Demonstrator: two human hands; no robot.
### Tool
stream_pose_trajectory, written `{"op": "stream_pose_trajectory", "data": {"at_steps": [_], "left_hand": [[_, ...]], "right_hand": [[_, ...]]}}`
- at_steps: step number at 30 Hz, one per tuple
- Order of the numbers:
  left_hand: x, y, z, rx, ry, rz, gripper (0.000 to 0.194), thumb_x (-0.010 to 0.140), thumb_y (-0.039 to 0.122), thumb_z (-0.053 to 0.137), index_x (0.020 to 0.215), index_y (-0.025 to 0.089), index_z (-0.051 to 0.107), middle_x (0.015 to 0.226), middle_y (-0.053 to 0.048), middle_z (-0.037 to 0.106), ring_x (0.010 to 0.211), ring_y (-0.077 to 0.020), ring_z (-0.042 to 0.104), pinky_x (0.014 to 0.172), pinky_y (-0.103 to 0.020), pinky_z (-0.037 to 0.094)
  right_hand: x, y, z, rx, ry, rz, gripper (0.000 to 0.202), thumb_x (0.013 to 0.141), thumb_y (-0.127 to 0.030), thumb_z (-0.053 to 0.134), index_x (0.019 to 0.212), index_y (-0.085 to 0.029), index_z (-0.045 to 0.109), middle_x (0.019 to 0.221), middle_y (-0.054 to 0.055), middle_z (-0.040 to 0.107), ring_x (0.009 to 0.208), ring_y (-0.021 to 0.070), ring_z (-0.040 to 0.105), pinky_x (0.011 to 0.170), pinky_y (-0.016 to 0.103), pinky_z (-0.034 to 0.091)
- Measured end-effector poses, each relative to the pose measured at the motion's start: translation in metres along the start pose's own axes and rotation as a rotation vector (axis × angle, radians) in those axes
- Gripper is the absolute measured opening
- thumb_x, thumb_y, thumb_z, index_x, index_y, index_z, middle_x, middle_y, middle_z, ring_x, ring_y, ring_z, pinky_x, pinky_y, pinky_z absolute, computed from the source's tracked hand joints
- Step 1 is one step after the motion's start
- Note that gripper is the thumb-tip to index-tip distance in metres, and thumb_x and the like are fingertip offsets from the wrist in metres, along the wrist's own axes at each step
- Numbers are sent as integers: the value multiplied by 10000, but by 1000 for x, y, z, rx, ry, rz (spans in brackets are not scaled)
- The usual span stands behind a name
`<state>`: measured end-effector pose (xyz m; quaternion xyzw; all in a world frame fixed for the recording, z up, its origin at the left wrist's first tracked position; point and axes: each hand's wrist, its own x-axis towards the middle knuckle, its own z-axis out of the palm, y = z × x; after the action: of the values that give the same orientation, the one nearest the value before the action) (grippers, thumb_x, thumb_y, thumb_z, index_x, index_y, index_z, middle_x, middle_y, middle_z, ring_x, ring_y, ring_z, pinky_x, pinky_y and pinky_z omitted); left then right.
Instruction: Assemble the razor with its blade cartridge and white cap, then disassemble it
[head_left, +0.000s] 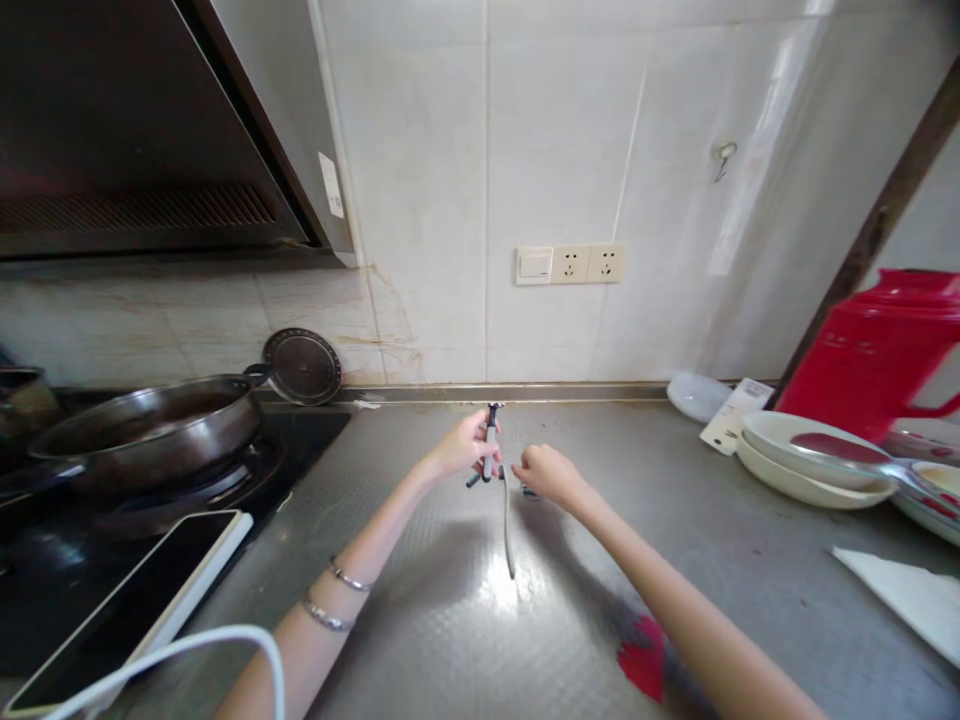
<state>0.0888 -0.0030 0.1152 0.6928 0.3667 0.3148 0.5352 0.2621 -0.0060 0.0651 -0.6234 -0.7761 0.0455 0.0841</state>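
Our left fingers (475,424) pinch the grey tool (490,445) over the desk (420,620); right fingers (531,460) curled, grip we can't tell.

We looked over a grey metal countertop (712,540), finely textured and shiny toward the middle. Along its left side we saw a black cooktop (304,440). Near the middle lay a thin grey rod (508,535), one end pointing toward the front edge. Near the back right corner we found a white saucer (697,396) close to the back edge, a printed white tag (735,416) beside it, two stacked pale dishes (795,482) and a red thermos flask (862,350), its base hidden from us. Farther forward on the right lay a white sheet (907,598).
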Motion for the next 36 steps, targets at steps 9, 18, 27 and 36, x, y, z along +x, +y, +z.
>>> {"op": "stream_pose_trajectory", "data": {"at_steps": [9, 18, 27, 36], "left_hand": [[3, -6, 3, 20, 0, 20, 236, 716, 129, 515, 902, 183, 381, 629, 22, 579, 474, -133, 612, 416, -189, 443], [3, -7, 5, 7, -4, 39, 230, 710, 120, 509, 891, 184, 381, 616, 32, 570, 467, -121, 607, 412, -173, 434], [5, -9, 5, 17, -13, 45, 247, 702, 134, 520, 902, 184, 384, 622, 26, 579, 476, -129, 612, 409, -172, 420], [4, -8, 6, 3, -24, 62, 235, 703, 170, 516, 893, 190, 379, 591, 50, 541, 481, -128, 609, 408, -164, 406]], "right_hand": [[10, 43, -15, 61, -145, -219, 234, 700, -179, 543, 841, -200, 728, 826, 53, 712, 730, 154, 632, 597, 198, 388], [9, 38, -7, 43, -154, -232, 226, 697, -191, 562, 845, -216, 732, 875, 72, 714, 778, 189, 638, 575, 216, 376], [8, 37, -7, 74, -137, -221, 200, 682, -122, 552, 763, -182, 724, 815, 73, 712, 729, 171, 629, 569, 212, 361], [15, 41, -6, 226, -99, -264, 150, 647, -107, 557, 687, -136, 700, 679, 47, 684, 633, 130, 586, 555, 190, 372]]}}
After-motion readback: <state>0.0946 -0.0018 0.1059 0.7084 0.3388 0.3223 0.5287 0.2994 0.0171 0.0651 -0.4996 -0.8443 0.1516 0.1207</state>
